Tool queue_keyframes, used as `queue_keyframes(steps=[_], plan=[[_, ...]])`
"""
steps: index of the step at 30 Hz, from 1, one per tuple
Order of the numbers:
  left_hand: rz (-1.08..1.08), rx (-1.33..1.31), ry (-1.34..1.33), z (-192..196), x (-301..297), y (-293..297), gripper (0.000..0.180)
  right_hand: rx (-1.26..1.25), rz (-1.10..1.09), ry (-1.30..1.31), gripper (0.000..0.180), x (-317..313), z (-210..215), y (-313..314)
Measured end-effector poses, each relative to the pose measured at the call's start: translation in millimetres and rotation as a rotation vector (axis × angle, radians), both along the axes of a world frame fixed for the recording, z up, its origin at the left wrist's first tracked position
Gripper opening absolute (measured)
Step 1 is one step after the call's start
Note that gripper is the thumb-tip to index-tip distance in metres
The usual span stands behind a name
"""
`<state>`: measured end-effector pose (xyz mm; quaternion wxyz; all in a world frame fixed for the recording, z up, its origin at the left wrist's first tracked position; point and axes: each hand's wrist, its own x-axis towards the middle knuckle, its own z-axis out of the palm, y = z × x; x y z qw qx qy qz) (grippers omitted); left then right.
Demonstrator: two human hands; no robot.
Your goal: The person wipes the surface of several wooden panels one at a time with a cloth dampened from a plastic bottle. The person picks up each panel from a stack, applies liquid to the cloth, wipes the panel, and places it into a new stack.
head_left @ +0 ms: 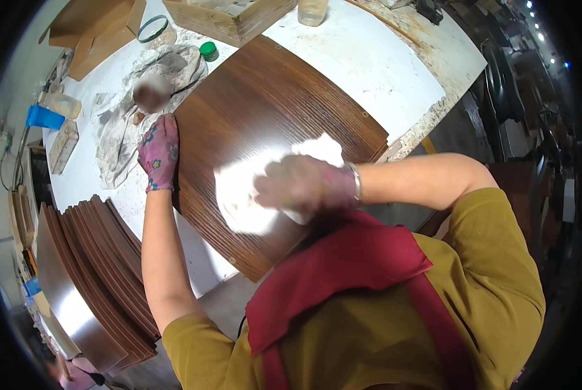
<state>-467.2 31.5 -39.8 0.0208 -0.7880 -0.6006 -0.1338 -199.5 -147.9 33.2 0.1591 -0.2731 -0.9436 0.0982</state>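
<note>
Now: white cloth on a brown panel

Nearest, the right hand (301, 185), blurred, presses a white cloth (245, 195) onto the brown wood-grain panel (265, 123) on the table (382, 65); its fingers seem curled on the cloth. Beyond, the gloved left hand (159, 153) lies open-fingered against the panel's edge, beside crumpled rags (119, 127).

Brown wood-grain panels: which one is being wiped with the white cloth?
The single panel lying flat on the white table, under the right hand and cloth; the left hand steadies its edge. The others sit stacked beside.
</note>
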Motion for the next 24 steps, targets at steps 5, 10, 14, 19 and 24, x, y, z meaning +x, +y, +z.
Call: queue_keyframes(steps=[5,10,14,19,24], plan=[[-0.023,-0.090,-0.063,13,16,-3,0.048,-0.076,-0.668,-0.103,0.019,117,-13,26],[0.030,-0.152,-0.024,13,12,-1,0.046,0.022,-0.400,-0.057,0.009,25,-14,-8],[-0.046,-0.053,-0.002,11,10,0,0.045,0.017,-0.386,0.097,0.016,56,-21,-9],[-0.061,-0.093,-0.043,20,26,-1,0.044,0.104,-0.846,-0.427,0.014,209,23,55],[-0.154,0.004,-0.063,15,24,2,0.039,0.084,-0.622,0.021,0.032,170,46,40]])
